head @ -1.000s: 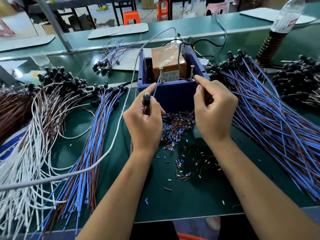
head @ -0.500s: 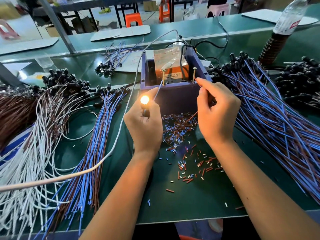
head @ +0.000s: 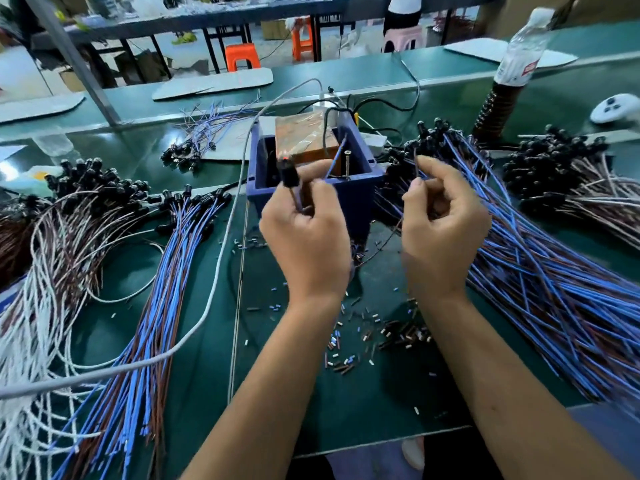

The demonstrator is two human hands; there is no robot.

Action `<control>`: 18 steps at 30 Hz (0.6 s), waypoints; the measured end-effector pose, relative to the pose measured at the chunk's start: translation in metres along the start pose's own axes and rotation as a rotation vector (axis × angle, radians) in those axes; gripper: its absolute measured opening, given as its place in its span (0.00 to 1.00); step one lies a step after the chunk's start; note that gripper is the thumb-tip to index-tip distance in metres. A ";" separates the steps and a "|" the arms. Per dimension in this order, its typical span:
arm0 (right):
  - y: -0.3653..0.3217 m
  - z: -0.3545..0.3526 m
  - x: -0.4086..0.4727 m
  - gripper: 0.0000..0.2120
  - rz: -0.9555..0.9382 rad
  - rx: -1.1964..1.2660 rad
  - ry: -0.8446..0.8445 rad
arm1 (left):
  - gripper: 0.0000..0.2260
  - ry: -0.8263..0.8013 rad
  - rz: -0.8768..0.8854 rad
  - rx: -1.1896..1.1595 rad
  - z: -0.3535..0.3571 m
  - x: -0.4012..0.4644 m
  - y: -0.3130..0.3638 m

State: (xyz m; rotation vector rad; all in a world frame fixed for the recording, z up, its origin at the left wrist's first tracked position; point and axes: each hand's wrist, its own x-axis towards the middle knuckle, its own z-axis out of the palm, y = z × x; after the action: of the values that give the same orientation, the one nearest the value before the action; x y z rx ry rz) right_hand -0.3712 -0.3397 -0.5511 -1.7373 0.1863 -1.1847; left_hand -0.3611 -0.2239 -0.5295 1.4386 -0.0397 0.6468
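Note:
My left hand [head: 306, 237] grips a small black lamp holder [head: 288, 174] with a faint red glow at its tip, and pinches its blue lead [head: 335, 159], which points up over the blue box [head: 353, 199]. My right hand [head: 440, 230] pinches the brown lead [head: 417, 164] of the same part, lifted a little right of the box. Inside the box sit an orange-brown block [head: 304, 136] and an upright screw post [head: 347, 162]. Both hands hover just in front of the box.
Bundles of blue and brown leads with black holders lie at left [head: 162, 289] and right [head: 554, 271]. White leads [head: 31, 306] lie at far left. Cut insulation bits [head: 363, 341] litter the green mat. A grey cable [head: 221, 271] crosses left. A bottle [head: 516, 60] stands back right.
The lamp was lit bright half a second ago with both leads touching the screw posts. Both hands have pulled back from the posts, and the lamp has dimmed to a faint red glow.

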 end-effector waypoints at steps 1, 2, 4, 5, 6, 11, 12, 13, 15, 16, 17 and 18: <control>0.001 -0.010 0.010 0.12 0.050 0.005 0.035 | 0.11 -0.053 -0.014 0.034 0.016 -0.003 0.009; 0.001 -0.022 0.020 0.13 0.095 0.010 0.074 | 0.11 -0.124 -0.023 0.076 0.031 -0.005 0.018; 0.002 -0.054 0.046 0.17 0.062 -0.088 0.212 | 0.11 -0.307 -0.058 0.170 0.062 -0.008 0.035; -0.001 -0.071 0.058 0.17 -0.023 -0.202 0.291 | 0.13 -0.394 -0.113 0.167 0.079 -0.009 0.042; -0.006 -0.085 0.068 0.17 -0.148 -0.317 0.334 | 0.15 -0.467 -0.211 0.092 0.094 -0.010 0.049; -0.027 -0.112 0.094 0.22 -0.306 -0.405 -0.204 | 0.26 -0.628 -0.732 -0.588 0.160 0.003 0.086; -0.028 -0.115 0.096 0.21 -0.230 -0.404 -0.289 | 0.26 -0.621 -0.758 -0.688 0.167 0.009 0.092; -0.028 -0.120 0.100 0.17 -0.167 -0.378 -0.346 | 0.26 -0.609 -0.773 -0.774 0.174 0.015 0.097; -0.028 -0.135 0.107 0.09 -0.144 -0.404 -0.369 | 0.26 -0.569 -0.799 -0.821 0.185 0.026 0.098; -0.027 -0.143 0.112 0.11 -0.185 -0.471 -0.354 | 0.26 -0.549 -0.800 -0.744 0.189 0.032 0.093; -0.023 -0.152 0.117 0.15 -0.222 -0.540 -0.333 | 0.27 -0.532 -0.767 -0.581 0.191 0.037 0.085; -0.021 -0.160 0.121 0.17 -0.237 -0.602 -0.311 | 0.30 -0.527 -0.699 -0.350 0.192 0.042 0.075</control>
State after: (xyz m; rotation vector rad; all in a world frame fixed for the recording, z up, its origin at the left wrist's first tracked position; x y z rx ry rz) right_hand -0.4405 -0.5017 -0.4535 -2.5050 0.1608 -1.0664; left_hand -0.2915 -0.3849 -0.4137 1.1403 -0.0547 -0.3081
